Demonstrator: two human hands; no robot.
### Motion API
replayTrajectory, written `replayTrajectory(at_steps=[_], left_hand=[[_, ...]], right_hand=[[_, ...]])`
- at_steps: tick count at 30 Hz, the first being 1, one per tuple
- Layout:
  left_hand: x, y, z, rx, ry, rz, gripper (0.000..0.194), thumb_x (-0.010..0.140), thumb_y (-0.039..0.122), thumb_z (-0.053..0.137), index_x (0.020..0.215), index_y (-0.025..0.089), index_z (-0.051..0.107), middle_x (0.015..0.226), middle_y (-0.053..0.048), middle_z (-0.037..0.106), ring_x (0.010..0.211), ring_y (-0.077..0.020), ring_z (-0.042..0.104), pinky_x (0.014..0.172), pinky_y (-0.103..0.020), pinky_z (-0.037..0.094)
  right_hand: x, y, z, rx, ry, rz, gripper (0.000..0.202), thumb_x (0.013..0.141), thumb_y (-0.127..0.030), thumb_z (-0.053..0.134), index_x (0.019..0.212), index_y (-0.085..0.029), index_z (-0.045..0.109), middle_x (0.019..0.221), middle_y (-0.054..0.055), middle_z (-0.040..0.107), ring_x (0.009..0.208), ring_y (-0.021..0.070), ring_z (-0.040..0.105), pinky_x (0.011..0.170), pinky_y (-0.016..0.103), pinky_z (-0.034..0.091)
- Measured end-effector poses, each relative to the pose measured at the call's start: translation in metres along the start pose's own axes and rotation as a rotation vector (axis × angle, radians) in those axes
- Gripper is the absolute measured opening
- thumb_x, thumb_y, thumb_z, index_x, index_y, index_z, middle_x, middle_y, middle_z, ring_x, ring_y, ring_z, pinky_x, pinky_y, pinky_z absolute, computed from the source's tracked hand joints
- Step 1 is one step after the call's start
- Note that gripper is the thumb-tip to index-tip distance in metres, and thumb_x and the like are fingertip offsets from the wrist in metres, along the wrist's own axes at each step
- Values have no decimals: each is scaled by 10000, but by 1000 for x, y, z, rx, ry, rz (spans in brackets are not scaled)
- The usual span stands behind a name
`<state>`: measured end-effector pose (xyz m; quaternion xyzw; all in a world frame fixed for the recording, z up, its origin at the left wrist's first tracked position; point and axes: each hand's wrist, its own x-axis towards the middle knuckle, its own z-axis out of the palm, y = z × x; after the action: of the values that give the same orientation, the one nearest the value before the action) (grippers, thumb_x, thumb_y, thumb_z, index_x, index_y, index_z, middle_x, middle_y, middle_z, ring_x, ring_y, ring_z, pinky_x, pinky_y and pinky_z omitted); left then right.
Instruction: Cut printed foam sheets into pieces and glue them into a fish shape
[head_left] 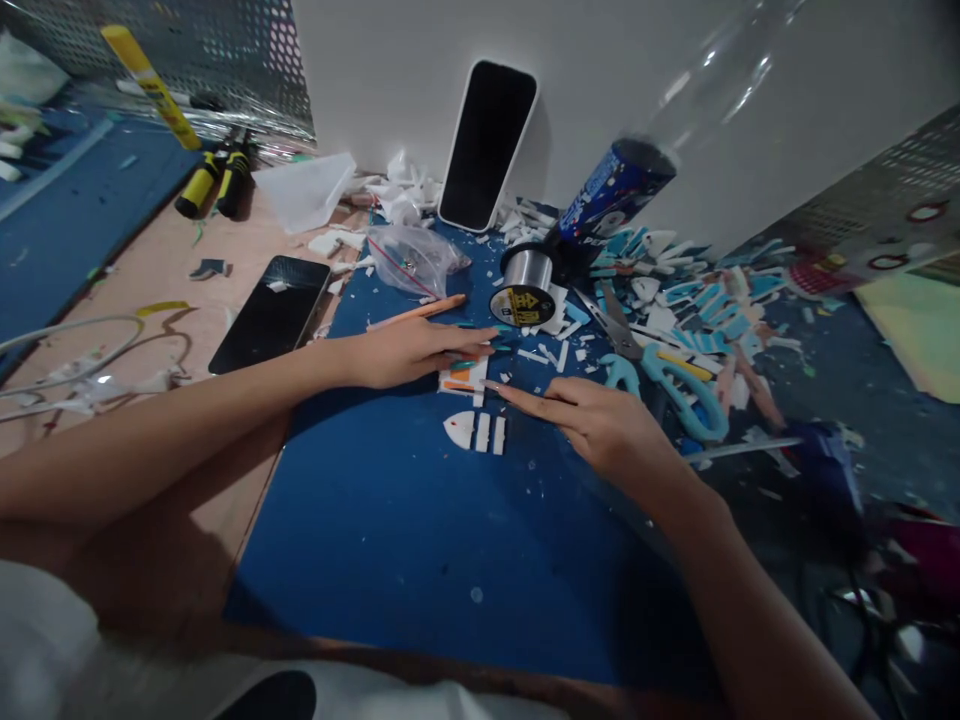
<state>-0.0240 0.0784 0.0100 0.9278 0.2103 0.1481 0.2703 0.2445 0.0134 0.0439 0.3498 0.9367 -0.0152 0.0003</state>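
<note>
My left hand (409,352) lies flat over a small white piece with an orange patch (469,380), fingers stretched and pressing on it; teal shows at the fingertips. From the right, my right hand (592,425) reaches to the same piece. Its index finger is extended to the piece's edge and the other fingers are curled under. A thin greyish tip shows at the fingertip, too small to name. Just below lie white cut pieces: a pointed one (459,430) and two narrow strips (491,434). All rest on a blue mat (390,520).
A spool of clear line (525,285), a blue can (615,190), light-blue-handled scissors (686,395) and foam scraps (705,310) crowd the right. A white-edged phone (487,145) leans on the wall. Another phone (271,312), a plastic bag (412,258) and yellow-black pliers (217,180) lie left.
</note>
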Motion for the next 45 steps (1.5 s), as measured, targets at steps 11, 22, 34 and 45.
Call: replayTrajectory(at_steps=[11, 22, 34, 45], left_hand=[[1, -1, -2, 35, 1, 29, 565, 961, 130, 397, 1480, 236, 202, 1346, -8, 568, 1308, -132, 462, 1218, -409, 56], [-1, -4, 2, 31, 33, 52, 543, 984, 162, 376, 1487, 248, 191, 1328, -7, 584, 1303, -131, 468, 1219, -391, 57], [-2, -4, 2, -38, 13, 6, 558, 975, 148, 371, 1487, 281, 195, 1356, 23, 558, 1348, -154, 408, 1218, -427, 48], [-3, -6, 3, -10, 6, 31, 590, 986, 153, 365, 1499, 298, 112, 1372, 15, 543, 1347, -137, 408, 1220, -426, 62]], right_hand=[[3, -3, 2, -70, 55, -35, 599, 889, 3, 256, 1341, -282, 526, 762, 39, 573, 650, 142, 519, 536, 232, 383], [1, -3, 4, -15, 17, -22, 591, 882, -5, 253, 1332, -255, 541, 748, 46, 565, 655, 153, 504, 590, 256, 407], [2, -1, 3, -25, 11, -18, 605, 869, -3, 276, 1363, -268, 503, 732, 33, 550, 641, 144, 487, 575, 244, 395], [1, -3, 4, -44, 30, -53, 597, 852, 19, 282, 1330, -231, 537, 739, 31, 540, 646, 136, 466, 554, 229, 354]])
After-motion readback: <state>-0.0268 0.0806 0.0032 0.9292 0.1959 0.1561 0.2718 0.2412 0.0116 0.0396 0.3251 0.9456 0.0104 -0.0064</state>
